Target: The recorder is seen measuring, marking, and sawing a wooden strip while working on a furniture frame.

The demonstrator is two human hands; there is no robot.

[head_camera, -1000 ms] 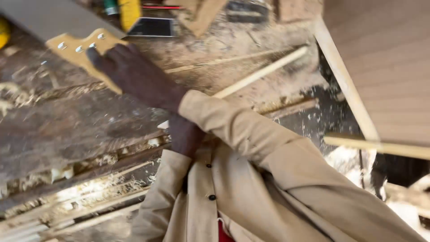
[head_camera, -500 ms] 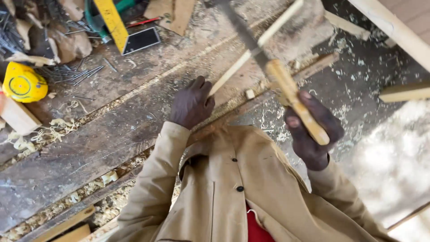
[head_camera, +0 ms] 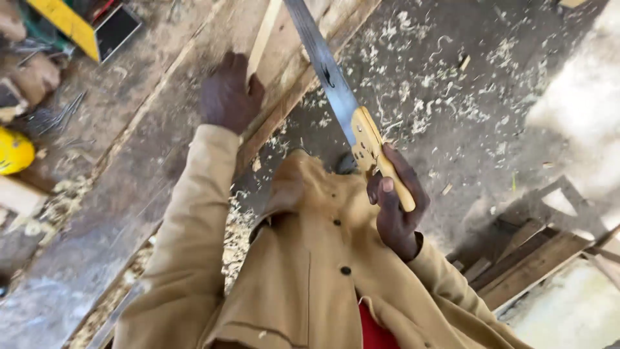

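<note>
Saw: hand saw [head_camera: 336, 84] up in the air, steel blade slanting toward the top edge, pale wooden handle low, just off the workbench's edge.
Right hand: right hand [head_camera: 395, 207] wrapped tight round that handle, thumb up along it.
Strip: thin wooden strip [head_camera: 263, 39] lying on the workbench [head_camera: 123, 194].
Left hand: left hand [head_camera: 229, 94] pressed down on the strip's near end, fingers curled over.
Around: shavings across the floor [head_camera: 465, 110]; yellow tape measure [head_camera: 13, 150] at far left on the bench.
</note>
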